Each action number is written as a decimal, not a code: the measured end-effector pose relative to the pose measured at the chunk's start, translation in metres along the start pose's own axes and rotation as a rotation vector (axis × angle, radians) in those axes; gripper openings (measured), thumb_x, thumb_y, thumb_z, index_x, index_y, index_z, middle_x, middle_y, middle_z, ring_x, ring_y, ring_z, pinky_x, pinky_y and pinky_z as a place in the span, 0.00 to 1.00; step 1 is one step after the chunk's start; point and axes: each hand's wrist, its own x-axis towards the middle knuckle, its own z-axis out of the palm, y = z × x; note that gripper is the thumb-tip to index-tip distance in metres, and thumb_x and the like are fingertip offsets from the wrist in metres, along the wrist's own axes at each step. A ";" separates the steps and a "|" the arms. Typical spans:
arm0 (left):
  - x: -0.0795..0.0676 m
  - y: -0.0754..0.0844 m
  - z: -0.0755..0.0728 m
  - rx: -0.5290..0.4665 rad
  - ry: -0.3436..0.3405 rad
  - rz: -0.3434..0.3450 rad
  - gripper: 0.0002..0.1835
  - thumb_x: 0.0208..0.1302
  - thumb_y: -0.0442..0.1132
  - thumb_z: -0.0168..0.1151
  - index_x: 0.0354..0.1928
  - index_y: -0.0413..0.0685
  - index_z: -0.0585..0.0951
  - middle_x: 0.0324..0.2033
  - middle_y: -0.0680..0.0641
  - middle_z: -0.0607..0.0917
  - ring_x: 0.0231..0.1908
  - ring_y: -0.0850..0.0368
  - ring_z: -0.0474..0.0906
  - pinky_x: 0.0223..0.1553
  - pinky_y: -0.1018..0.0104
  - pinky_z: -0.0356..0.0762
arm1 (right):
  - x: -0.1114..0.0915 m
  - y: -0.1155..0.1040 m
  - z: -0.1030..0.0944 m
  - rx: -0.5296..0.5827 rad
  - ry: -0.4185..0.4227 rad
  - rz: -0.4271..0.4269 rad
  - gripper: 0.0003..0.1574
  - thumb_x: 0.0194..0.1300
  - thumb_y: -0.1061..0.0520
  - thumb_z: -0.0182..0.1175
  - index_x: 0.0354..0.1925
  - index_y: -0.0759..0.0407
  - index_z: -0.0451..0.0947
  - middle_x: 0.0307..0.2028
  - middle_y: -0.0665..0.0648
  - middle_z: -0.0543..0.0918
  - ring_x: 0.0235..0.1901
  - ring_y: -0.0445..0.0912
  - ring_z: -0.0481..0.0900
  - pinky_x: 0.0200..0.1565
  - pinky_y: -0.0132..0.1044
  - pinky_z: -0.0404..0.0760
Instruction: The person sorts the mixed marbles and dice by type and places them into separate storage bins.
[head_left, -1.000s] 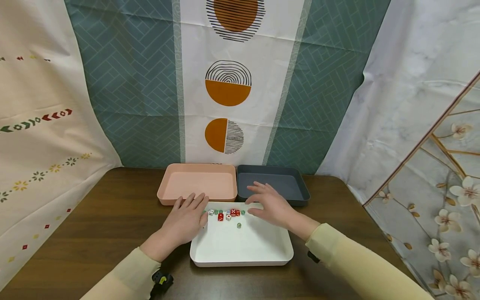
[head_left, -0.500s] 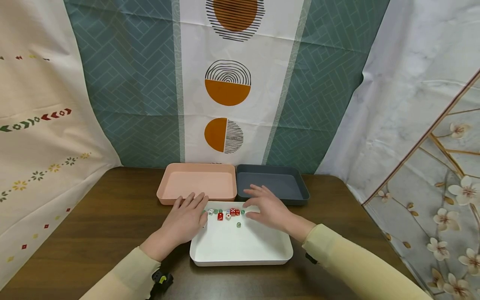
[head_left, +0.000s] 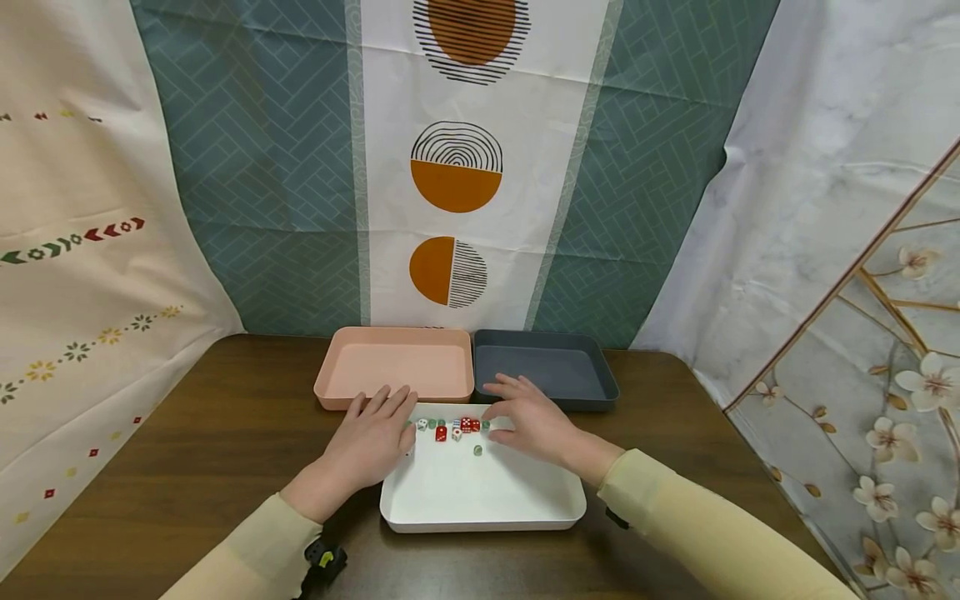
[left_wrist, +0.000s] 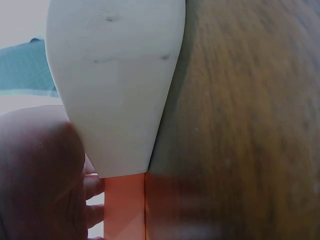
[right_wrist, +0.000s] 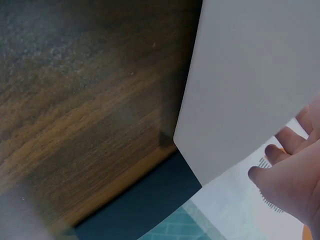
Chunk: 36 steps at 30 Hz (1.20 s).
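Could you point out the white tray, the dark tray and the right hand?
White tray (head_left: 483,493), head view, bare floor near the front.
Dark tray (head_left: 566,368), head view, bare inside floor.
Right hand (head_left: 534,424), head view, back of the hand.

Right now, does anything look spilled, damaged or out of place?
The white tray has small dark marks on its outer wall, seen from the left wrist: odd on otherwise plain white, perhaps scuffs. Nothing looks spilled: visible dice and green pieces lie inside.
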 end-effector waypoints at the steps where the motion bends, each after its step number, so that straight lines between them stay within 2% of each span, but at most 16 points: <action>1: 0.000 0.000 0.000 -0.002 0.000 -0.001 0.33 0.88 0.50 0.49 0.84 0.40 0.66 0.84 0.39 0.64 0.84 0.32 0.54 0.81 0.28 0.47 | 0.001 0.000 0.001 -0.001 -0.002 0.003 0.16 0.71 0.54 0.78 0.55 0.51 0.93 0.77 0.60 0.75 0.84 0.60 0.59 0.84 0.60 0.50; 18: 0.000 0.002 -0.001 -0.009 0.000 -0.002 0.32 0.88 0.49 0.50 0.84 0.40 0.67 0.84 0.39 0.64 0.84 0.32 0.55 0.81 0.28 0.47 | 0.005 0.004 0.009 -0.047 -0.011 0.017 0.15 0.70 0.53 0.79 0.54 0.50 0.93 0.77 0.60 0.76 0.83 0.60 0.60 0.84 0.59 0.51; 26: 0.000 0.002 0.000 -0.018 0.004 -0.002 0.33 0.87 0.50 0.50 0.84 0.40 0.67 0.84 0.39 0.64 0.84 0.32 0.55 0.81 0.29 0.47 | 0.007 0.005 0.010 -0.049 -0.012 0.015 0.12 0.68 0.57 0.80 0.50 0.52 0.93 0.76 0.62 0.77 0.83 0.62 0.61 0.83 0.62 0.53; 36: 0.000 0.002 0.000 -0.015 0.013 0.000 0.33 0.87 0.49 0.51 0.84 0.39 0.67 0.84 0.38 0.65 0.84 0.32 0.55 0.81 0.29 0.47 | 0.008 0.008 0.015 -0.072 -0.007 0.032 0.09 0.66 0.60 0.81 0.43 0.51 0.92 0.76 0.61 0.77 0.83 0.60 0.61 0.83 0.59 0.53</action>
